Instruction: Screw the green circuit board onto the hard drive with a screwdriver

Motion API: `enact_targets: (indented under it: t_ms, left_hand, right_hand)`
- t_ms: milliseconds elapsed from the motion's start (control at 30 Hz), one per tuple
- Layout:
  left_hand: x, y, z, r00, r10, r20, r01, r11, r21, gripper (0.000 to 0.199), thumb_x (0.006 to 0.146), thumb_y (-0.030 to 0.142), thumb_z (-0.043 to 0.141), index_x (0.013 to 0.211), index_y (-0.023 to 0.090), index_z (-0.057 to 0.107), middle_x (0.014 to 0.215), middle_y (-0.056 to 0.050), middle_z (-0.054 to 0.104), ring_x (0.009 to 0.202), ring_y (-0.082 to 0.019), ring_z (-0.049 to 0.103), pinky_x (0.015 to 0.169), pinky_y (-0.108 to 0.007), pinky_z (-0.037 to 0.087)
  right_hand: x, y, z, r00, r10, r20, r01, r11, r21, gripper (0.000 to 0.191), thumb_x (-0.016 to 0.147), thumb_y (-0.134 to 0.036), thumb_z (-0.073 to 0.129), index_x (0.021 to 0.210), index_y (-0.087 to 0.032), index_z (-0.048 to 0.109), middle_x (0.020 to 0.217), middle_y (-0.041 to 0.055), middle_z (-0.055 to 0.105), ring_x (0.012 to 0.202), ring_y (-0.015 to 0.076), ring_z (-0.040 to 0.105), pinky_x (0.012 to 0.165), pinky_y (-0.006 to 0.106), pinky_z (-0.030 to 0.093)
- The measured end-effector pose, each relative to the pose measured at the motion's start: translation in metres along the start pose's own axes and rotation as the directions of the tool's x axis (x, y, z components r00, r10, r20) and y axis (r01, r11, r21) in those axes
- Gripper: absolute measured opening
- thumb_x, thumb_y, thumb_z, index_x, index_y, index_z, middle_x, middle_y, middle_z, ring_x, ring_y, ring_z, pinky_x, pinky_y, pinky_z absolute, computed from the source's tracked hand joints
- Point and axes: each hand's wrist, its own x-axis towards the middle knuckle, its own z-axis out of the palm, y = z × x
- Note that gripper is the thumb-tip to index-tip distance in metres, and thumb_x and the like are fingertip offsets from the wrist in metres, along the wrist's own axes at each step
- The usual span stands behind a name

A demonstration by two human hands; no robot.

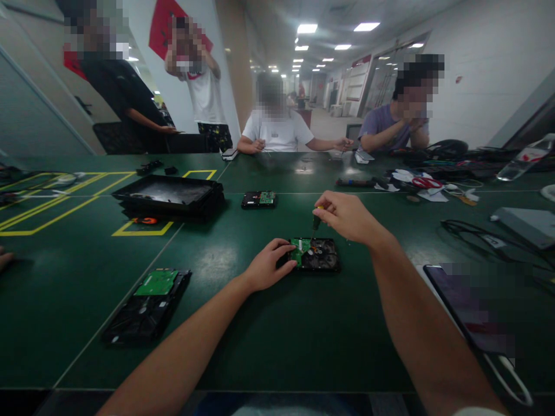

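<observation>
A hard drive (326,255) with a green circuit board lies flat on the green table in front of me. My left hand (269,267) grips its left end, the thumb and fingertips resting on the board side. Held nearly upright above the drive is a screwdriver (316,222), pinched in the fingers of my right hand (347,217). Its tip reaches down to the edge of the circuit board; whether it sits in a screw is too small to tell. Another hard drive (145,309) lies near my left forearm, and a smaller one (259,200) is farther back.
Stacked black trays (171,193) stand at the back left. On the right are a phone (470,309), black cables (472,231), a grey box (526,225) and a plastic bottle (524,159). Several people are across the table; another person's hand (5,258) shows at the left edge.
</observation>
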Motion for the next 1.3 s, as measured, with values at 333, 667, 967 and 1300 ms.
enact_targets:
  t_ms: [333, 667, 967, 1300]
  left_hand:
    - [0.001, 0.002, -0.002, 1.0, -0.005, 0.004, 0.005, 1.0, -0.006, 0.048, 0.1, 0.047, 0.059, 0.143, 0.024, 0.061, 0.136, -0.012, 0.057, 0.126, -0.027, 0.059, 0.111, -0.046, 0.051]
    - [0.0, 0.002, -0.002, 1.0, -0.005, 0.0, 0.005, 1.0, -0.001, 0.049, 0.1, 0.047, 0.059, 0.144, 0.025, 0.061, 0.135, -0.012, 0.058, 0.127, -0.027, 0.059, 0.111, -0.047, 0.052]
    - [-0.001, -0.001, 0.001, 1.0, -0.005, 0.0, 0.005, 1.0, -0.006, 0.05, 0.1, 0.047, 0.059, 0.144, 0.024, 0.06, 0.136, -0.013, 0.057, 0.127, -0.027, 0.059, 0.111, -0.046, 0.051]
    - [0.0, 0.0, -0.001, 1.0, -0.005, -0.004, 0.005, 1.0, 0.0, 0.049, 0.1, 0.048, 0.059, 0.143, 0.025, 0.061, 0.135, -0.013, 0.058, 0.127, -0.028, 0.06, 0.111, -0.047, 0.052]
  right_hand:
    - [0.0, -0.004, 0.0, 1.0, 0.021, -0.013, -0.022, 0.996, -0.081, 0.012, 0.092, -0.032, 0.064, 0.091, -0.02, 0.063, 0.077, 0.0041, 0.07, 0.073, 0.0199, 0.062, 0.068, 0.031, 0.04]
    - [0.0, -0.006, 0.0, 0.998, -0.021, 0.057, 0.02, 1.0, 0.019, 0.014, 0.097, -0.03, 0.058, 0.095, -0.021, 0.069, 0.078, 0.002, 0.072, 0.071, 0.0176, 0.065, 0.068, 0.028, 0.042]
    - [0.003, 0.002, 0.008, 0.993, 0.05, 0.103, -0.07, 0.978, 0.197, 0.028, 0.104, -0.034, 0.049, 0.107, -0.019, 0.071, 0.074, 0.0024, 0.072, 0.062, 0.0153, 0.068, 0.062, 0.026, 0.051]
    - [0.002, 0.003, 0.005, 0.993, 0.036, 0.108, -0.056, 0.982, 0.182, 0.028, 0.104, -0.037, 0.049, 0.11, -0.021, 0.071, 0.079, 0.0027, 0.073, 0.063, 0.0153, 0.066, 0.061, 0.027, 0.05]
